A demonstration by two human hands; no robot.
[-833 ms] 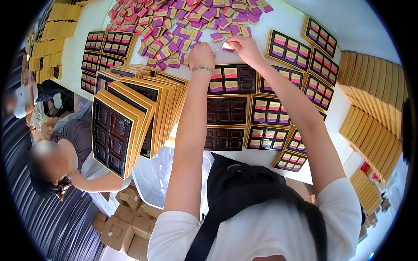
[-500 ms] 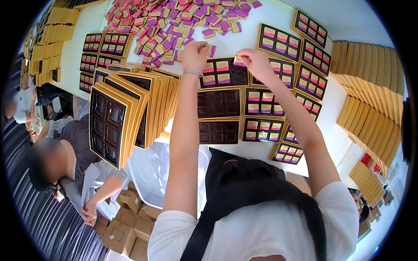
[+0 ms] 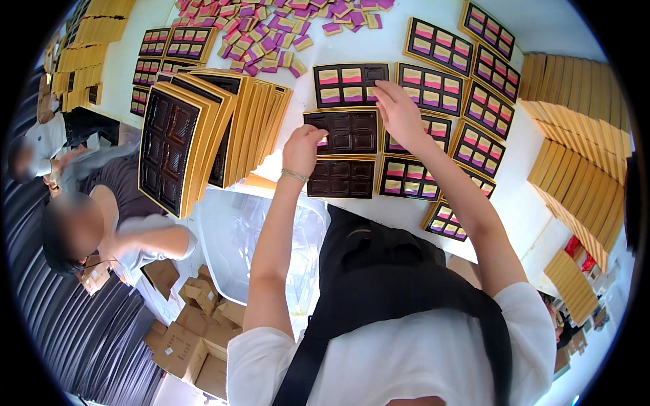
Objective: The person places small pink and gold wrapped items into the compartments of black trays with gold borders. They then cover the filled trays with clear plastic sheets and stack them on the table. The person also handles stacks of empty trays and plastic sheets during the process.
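White and crowded, the bench carries rows of gold-rimmed dark trays, with a heap of pink, purple and gold wrapped pieces spread along its far side. My left hand is curled at the left edge of an empty dark tray, fingers pinched on a small pink wrapped piece that sits just over the tray's left compartments. My right hand lies beyond that same tray's right corner, fingers bent downward, its tips touching the edge between it and the partly filled tray behind; whether it has anything in its grasp I cannot tell, since the back of the hand hides the fingertips. Just nearer to me lies a second empty tray, touching the first. To the right, filled trays with pink and gold pieces lie side by side in slanting rows, and beyond them stands a long row of gold lids on edge. On my left, a batch of gold-framed trays leans upright, one against another, the frontmost showing its empty dark compartments. More filled trays lie at the far left. Below the bench edge sits a clear plastic bin, with brown cardboard boxes on the floor beside it. Another person sits low on my left.
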